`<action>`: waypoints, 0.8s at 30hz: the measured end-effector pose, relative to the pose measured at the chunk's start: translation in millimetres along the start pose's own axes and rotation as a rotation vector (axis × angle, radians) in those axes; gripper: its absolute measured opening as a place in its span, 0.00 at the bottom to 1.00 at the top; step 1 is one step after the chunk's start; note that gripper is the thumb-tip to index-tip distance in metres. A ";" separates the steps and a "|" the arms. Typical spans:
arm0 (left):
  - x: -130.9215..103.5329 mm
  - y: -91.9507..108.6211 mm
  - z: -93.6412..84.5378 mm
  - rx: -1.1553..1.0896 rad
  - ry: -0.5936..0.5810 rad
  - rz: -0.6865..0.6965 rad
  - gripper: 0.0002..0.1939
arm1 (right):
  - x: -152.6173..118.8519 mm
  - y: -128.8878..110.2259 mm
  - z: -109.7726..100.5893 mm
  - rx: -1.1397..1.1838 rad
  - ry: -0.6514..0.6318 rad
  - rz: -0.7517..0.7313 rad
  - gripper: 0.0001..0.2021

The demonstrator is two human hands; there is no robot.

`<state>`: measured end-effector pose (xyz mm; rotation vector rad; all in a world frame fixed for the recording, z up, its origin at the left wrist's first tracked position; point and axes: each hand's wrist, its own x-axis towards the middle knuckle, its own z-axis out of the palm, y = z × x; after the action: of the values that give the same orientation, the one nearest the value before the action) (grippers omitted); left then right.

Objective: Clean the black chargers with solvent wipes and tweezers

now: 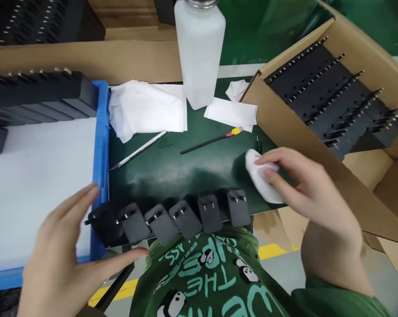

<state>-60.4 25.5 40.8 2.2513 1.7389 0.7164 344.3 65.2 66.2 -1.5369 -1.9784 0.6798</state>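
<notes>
Several black plug adapters [186,218] stand in a row along the front edge of the green table, metal prongs up. My left hand [67,246] is open, fingers and thumb spread, near the leftmost adapter [108,224], which looks tipped and dark. In my right hand [298,185] a crumpled white cloth [261,178] is pinched between thumb and fingers, resting at the table's right side. Dark tweezer-like tips [258,144] show just behind the cloth; the rest of them is hidden.
A blue-rimmed tray [101,132] with black adapters stands left; a cardboard box [294,119] of adapters stands right. A white bottle [202,53], folded white cloths [149,108], a craft knife [139,150] and a short black cable with a yellow plug [212,141] lie between.
</notes>
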 end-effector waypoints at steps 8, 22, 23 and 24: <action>15.3 24.5 19.7 0.041 -0.096 0.199 0.34 | -6.1 11.8 25.1 -0.165 -0.014 -0.201 0.16; 17.7 113.9 45.0 -0.086 -0.079 0.582 0.16 | 10.3 -1.7 22.5 0.366 0.014 -0.152 0.12; 19.0 123.7 52.7 -0.113 -0.111 0.658 0.18 | 14.0 -1.8 23.1 0.427 -0.120 -0.225 0.15; 21.2 130.9 60.3 -0.127 -0.125 0.708 0.21 | 17.9 -0.6 24.1 0.468 -0.246 -0.289 0.18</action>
<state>84.5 16.3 52.4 2.7414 0.7852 0.7493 323.7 80.9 51.1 -0.9059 -1.9737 1.1494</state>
